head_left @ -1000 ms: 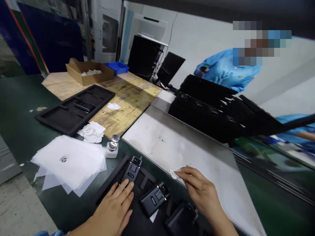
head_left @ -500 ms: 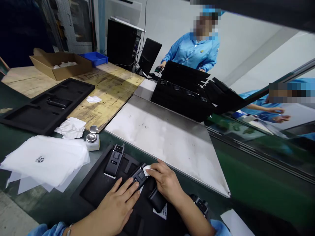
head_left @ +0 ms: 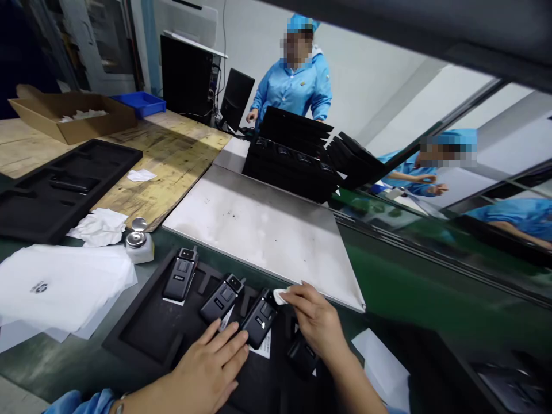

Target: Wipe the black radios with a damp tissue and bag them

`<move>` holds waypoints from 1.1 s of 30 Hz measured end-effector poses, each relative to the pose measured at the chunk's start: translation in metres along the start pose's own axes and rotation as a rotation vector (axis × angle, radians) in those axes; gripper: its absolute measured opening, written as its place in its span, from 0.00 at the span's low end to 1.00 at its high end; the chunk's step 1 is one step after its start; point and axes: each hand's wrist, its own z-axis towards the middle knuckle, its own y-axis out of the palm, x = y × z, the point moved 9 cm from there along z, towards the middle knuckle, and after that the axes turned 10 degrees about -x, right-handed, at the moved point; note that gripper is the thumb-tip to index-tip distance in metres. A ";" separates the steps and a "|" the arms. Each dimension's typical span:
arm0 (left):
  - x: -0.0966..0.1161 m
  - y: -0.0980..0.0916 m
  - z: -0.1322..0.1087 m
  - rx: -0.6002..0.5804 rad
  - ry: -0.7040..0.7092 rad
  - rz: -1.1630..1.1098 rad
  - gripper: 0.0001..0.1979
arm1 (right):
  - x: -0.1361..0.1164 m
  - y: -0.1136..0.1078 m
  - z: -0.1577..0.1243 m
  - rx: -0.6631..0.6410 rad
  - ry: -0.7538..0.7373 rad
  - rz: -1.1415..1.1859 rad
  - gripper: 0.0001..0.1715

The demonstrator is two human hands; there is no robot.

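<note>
Along the near edge of the green desk (head_left: 73, 368), the step in hand appears to be wiping a row of four handsets, one after another. The black tray (head_left: 138, 330) that carries them lies at that edge, with a white panel (head_left: 259, 236) beyond it.

The left forearm (head_left: 150, 394) and the right forearm (head_left: 353, 379) both reach in from the near edge. Released, the left hand (head_left: 211, 362) lies palm down over the tray, fingers spread toward the desk's far side. Its fingertips are at the near end of the third handset (head_left: 260, 319), counted from the left; whether they press on it is hard to tell. The right hand (head_left: 317, 322) comes in from the right with fingers curled, its grip pinching a cloth.

The third handset lies aslant over a white slip (head_left: 264, 348). The first handset (head_left: 180, 279) and second handset (head_left: 221, 298) are to its left; the fourth handset (head_left: 302, 355) is to its right, beside the right wrist and partly hidden.

Smallest, the cloth (head_left: 279, 296) is at the third handset's far corner, seemingly touching it. The next move probably calls for a light stroke across that end, with the left fingertips steadying the other.
</note>
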 end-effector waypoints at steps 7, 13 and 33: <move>0.013 0.017 0.021 -0.111 -0.001 -0.094 0.32 | -0.008 0.033 0.007 -0.131 -0.045 -0.038 0.23; 0.012 0.014 0.017 -0.129 -0.013 -0.086 0.35 | 0.000 0.014 -0.029 -0.226 -0.093 -0.099 0.25; 0.086 0.054 0.094 -0.150 0.183 -0.086 0.36 | 0.057 -0.026 -0.105 -0.041 0.168 -0.095 0.23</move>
